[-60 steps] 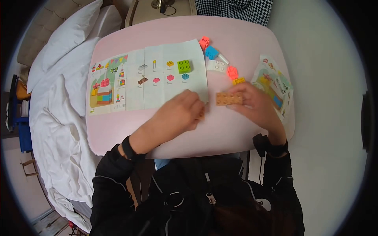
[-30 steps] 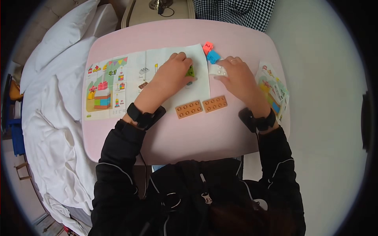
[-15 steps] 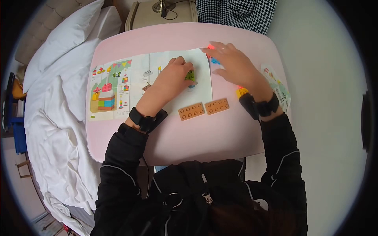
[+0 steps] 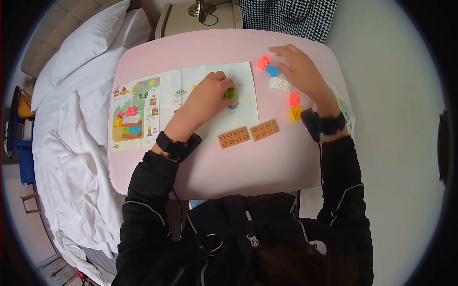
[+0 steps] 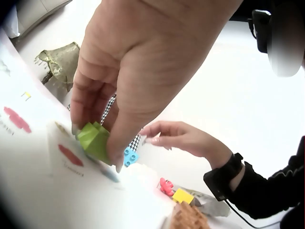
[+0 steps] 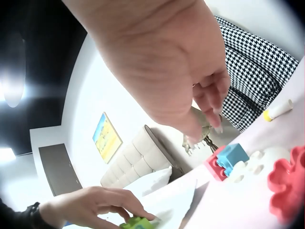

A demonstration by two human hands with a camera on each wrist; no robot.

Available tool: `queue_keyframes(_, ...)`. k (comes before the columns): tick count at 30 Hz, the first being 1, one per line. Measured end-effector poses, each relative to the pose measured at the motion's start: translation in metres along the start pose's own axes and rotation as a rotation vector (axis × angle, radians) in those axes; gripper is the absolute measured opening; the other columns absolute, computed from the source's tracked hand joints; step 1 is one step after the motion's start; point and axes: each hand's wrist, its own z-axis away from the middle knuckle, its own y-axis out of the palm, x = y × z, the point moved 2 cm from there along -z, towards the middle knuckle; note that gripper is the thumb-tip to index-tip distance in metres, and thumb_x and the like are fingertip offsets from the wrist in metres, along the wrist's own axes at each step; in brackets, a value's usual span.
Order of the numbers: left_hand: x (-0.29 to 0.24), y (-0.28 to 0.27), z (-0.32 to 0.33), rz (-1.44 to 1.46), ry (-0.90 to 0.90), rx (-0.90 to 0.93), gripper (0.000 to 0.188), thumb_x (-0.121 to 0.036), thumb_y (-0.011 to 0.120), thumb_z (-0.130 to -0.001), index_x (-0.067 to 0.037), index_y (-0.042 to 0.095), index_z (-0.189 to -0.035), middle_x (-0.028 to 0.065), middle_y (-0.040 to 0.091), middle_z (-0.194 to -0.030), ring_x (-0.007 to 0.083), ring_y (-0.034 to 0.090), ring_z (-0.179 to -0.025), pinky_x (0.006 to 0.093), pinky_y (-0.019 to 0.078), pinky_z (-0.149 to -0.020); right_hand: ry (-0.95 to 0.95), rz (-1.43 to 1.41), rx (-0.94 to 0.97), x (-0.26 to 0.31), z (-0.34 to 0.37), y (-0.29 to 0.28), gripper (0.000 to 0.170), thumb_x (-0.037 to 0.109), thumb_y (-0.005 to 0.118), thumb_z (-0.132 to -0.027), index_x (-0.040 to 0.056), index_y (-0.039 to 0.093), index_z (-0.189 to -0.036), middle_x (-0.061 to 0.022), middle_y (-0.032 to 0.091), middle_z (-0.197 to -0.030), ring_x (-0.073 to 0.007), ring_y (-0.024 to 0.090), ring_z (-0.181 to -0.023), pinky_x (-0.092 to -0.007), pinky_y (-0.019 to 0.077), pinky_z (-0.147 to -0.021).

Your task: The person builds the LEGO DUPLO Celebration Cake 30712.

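Observation:
Over the printed sheet [image 4: 191,114], my left hand [image 4: 205,97] pinches the green brick [image 4: 230,93] between thumb and fingers; the left wrist view shows the green brick [image 5: 94,141] between them too. My right hand [image 4: 303,69] hovers above the blue brick [image 4: 273,71] and the coral brick [image 4: 264,61], fingers apart and holding nothing. In the right wrist view the blue brick [image 6: 232,155] lies against the coral one [image 6: 217,164], below the fingertips. A white arched brick [image 4: 280,84] lies nearer me, beside the right hand.
Two brown studded plates [image 4: 234,137] lie end to end near the sheet's lower right corner. A coral flower piece [image 4: 294,99] and a yellow brick [image 4: 296,114] sit at the right, by a printed bag [image 4: 347,112]. A white tube with a yellow end [image 6: 278,110] lies on the pink table.
Both hands let go of the brown plates, which now lie on the table. My left hand has taken hold of the green brick; my right hand has moved up past the white brick.

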Motion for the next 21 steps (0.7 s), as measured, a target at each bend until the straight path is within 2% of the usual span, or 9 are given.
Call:
queue_keyframes(2, -0.011, -0.010, 0.002, 0.026, -0.070, -0.023, 0.034, -0.013, 0.079, -0.078, -0.002, 0.067, -0.107, 0.0129, 0.060, -0.097, 0.0310, 0.061, -0.087, 0.0386, 0.0503, -0.078, 0.011, 0.035, -0.041, 0.008, 0.016, -0.013, 0.035, 0.020, 0.071, -0.084, 0.0099, 0.066, -0.117, -0.0098, 0.064, -0.106, -0.0272, 0.061, -0.102, -0.0384, 0.0482, -0.089)
queue_keyframes(3, -0.018, -0.017, 0.004, 0.052, -0.135, -0.042, 0.034, -0.012, 0.079, -0.078, -0.001, 0.067, -0.108, 0.0130, 0.061, -0.096, 0.0305, 0.062, -0.084, 0.0384, 0.0506, -0.075, -0.005, 0.146, 0.026, 0.014, 0.027, -0.017, 0.035, 0.021, 0.072, -0.082, 0.0093, 0.066, -0.115, -0.0098, 0.064, -0.103, -0.0275, 0.061, -0.099, -0.0391, 0.0483, -0.086)
queue_keyframes(4, -0.024, -0.022, 0.007, 0.058, -0.138, -0.035, 0.034, -0.012, 0.079, -0.078, -0.001, 0.067, -0.108, 0.0130, 0.061, -0.096, 0.0305, 0.062, -0.084, 0.0384, 0.0506, -0.075, -0.019, 0.256, 0.096, 0.017, 0.036, -0.017, 0.035, 0.023, 0.074, -0.081, 0.0088, 0.066, -0.112, -0.0098, 0.064, -0.100, -0.0279, 0.061, -0.097, -0.0399, 0.0484, -0.083)
queue_keyframes(7, -0.046, -0.041, 0.020, 0.054, -0.038, -0.132, 0.036, -0.012, 0.079, -0.077, -0.001, 0.067, -0.109, 0.0130, 0.062, -0.094, 0.0303, 0.062, -0.079, 0.0381, 0.0503, -0.072, 0.018, 0.316, 0.086, 0.022, 0.050, -0.008, 0.036, 0.023, 0.077, -0.078, 0.0083, 0.067, -0.109, -0.0086, 0.064, -0.098, -0.0276, 0.061, -0.093, -0.0409, 0.0488, -0.079)
queue_keyframes(13, -0.065, -0.035, 0.072, 0.020, -0.067, -0.077, 0.038, -0.013, 0.082, -0.073, -0.002, 0.066, -0.107, 0.0125, 0.061, -0.091, 0.0312, 0.061, -0.083, 0.0386, 0.0501, -0.073, 0.134, 0.212, 0.081, 0.014, 0.051, 0.016, 0.036, 0.018, 0.077, -0.076, 0.0029, 0.066, -0.106, -0.0096, 0.064, -0.101, -0.0292, 0.061, -0.096, -0.0409, 0.0501, -0.083)
queue_keyframes(14, -0.066, -0.028, 0.080, 0.039, -0.104, -0.055, 0.041, -0.015, 0.082, -0.070, -0.002, 0.064, -0.105, 0.0125, 0.058, -0.093, 0.0322, 0.060, -0.090, 0.0412, 0.0513, -0.077, 0.133, 0.205, 0.085, 0.015, 0.051, 0.015, 0.036, 0.018, 0.077, -0.076, 0.0029, 0.066, -0.106, -0.0096, 0.064, -0.101, -0.0292, 0.061, -0.096, -0.0409, 0.0501, -0.083)
queue_keyframes(16, -0.072, -0.017, 0.091, 0.057, -0.114, -0.068, 0.041, -0.014, 0.082, -0.070, -0.002, 0.064, -0.105, 0.0118, 0.058, -0.093, 0.0318, 0.060, -0.089, 0.0407, 0.0514, -0.077, 0.023, 0.197, 0.074, 0.021, 0.050, 0.009, 0.034, 0.016, 0.076, -0.078, 0.0022, 0.065, -0.107, -0.0107, 0.064, -0.103, -0.0308, 0.060, -0.097, -0.0413, 0.0500, -0.085)
queue_keyframes(19, -0.075, 0.001, 0.095, 0.026, -0.102, -0.113, 0.041, -0.012, 0.082, -0.069, -0.003, 0.065, -0.105, 0.0098, 0.057, -0.092, 0.0303, 0.059, -0.088, 0.0393, 0.0517, -0.075, -0.004, 0.137, 0.016, 0.041, 0.053, -0.006, 0.030, 0.014, 0.073, -0.080, 0.0035, 0.064, -0.107, -0.0111, 0.063, -0.103, -0.0310, 0.060, -0.096, -0.0415, 0.0493, -0.083)
queue_keyframes(21, -0.076, 0.005, 0.093, -0.021, -0.103, -0.158, 0.041, -0.011, 0.082, -0.069, -0.003, 0.065, -0.106, 0.0093, 0.057, -0.092, 0.0298, 0.059, -0.087, 0.0389, 0.0517, -0.075, -0.021, 0.073, 0.068, 0.054, 0.058, -0.014, 0.029, 0.014, 0.071, -0.081, 0.0039, 0.064, -0.108, -0.0111, 0.063, -0.102, -0.0309, 0.060, -0.095, -0.0417, 0.0489, -0.083)
